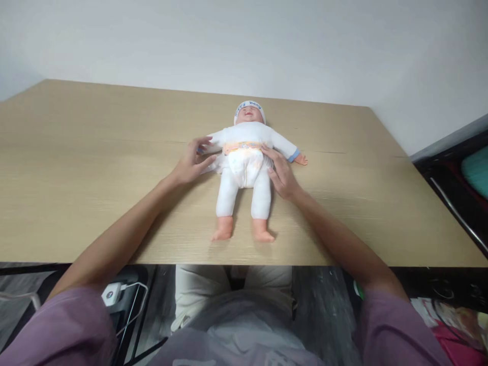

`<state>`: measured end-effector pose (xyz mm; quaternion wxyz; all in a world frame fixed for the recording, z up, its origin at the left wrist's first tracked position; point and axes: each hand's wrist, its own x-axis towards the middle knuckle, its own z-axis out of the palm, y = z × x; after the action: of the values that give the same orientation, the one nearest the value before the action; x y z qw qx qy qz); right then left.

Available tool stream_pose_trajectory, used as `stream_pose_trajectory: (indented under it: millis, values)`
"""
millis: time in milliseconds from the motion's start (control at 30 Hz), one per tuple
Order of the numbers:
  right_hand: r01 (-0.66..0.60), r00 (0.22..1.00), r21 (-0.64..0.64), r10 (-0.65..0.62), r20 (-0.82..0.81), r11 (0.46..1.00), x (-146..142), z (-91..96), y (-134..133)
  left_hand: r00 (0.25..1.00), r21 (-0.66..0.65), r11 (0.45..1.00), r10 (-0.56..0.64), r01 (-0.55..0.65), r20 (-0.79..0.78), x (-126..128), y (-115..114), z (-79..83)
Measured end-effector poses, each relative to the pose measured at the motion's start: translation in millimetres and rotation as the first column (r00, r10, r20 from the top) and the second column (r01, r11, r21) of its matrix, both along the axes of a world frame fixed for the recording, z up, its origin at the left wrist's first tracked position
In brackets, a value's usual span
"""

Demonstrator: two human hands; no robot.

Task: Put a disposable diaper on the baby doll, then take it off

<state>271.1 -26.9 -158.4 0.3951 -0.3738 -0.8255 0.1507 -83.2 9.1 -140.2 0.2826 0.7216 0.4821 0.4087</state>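
A baby doll (249, 133) in a white suit with blue cuffs and a printed white cap (250, 105) lies on its back, feet toward me. Around its hips is a white diaper (244, 165) with an orange patterned waistband (244, 147). My left hand (193, 161) is by the diaper's spread side flap (216, 163), its fingers apart and curved beside the doll's arm. On the other side, my right hand (282, 175) touches the diaper's edge near the waistband, fingers spread along the hip. Neither hand visibly grips anything.
The doll lies on a wide wooden table (95, 178) with a pale wall behind it. A white plug-like adapter (112, 294) with a cable sits below the table at left. Dark shelving with a teal item (476, 170) stands at right, and a pink item (457, 343) lies lower down.
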Motion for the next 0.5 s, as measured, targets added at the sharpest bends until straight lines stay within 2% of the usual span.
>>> stream_pose_trajectory:
  millis: [100,233,367,500]
  values:
    - [0.006,1.0,0.025,-0.006,-0.008,1.0,1.9,2.5,0.2,0.984,-0.001,0.995,0.1,-0.101,-0.15,-13.7,-6.7,-16.5]
    - [0.077,0.997,0.081,-0.078,0.006,0.994,-5.5,19.3,-7.8,0.939,-0.001,0.995,0.09,-0.096,-0.332,-15.3,-8.2,-22.5]
    - [0.125,0.986,0.11,-0.135,0.094,0.986,-35.0,49.1,-10.6,0.943,-0.015,0.998,0.048,-0.056,-0.329,-11.5,-8.6,-21.1]
    - [0.12,0.97,0.077,-0.134,0.202,0.99,-73.1,71.4,5.2,0.973,-0.109,0.99,0.059,-0.085,-0.222,-10.8,-6.5,-21.0]
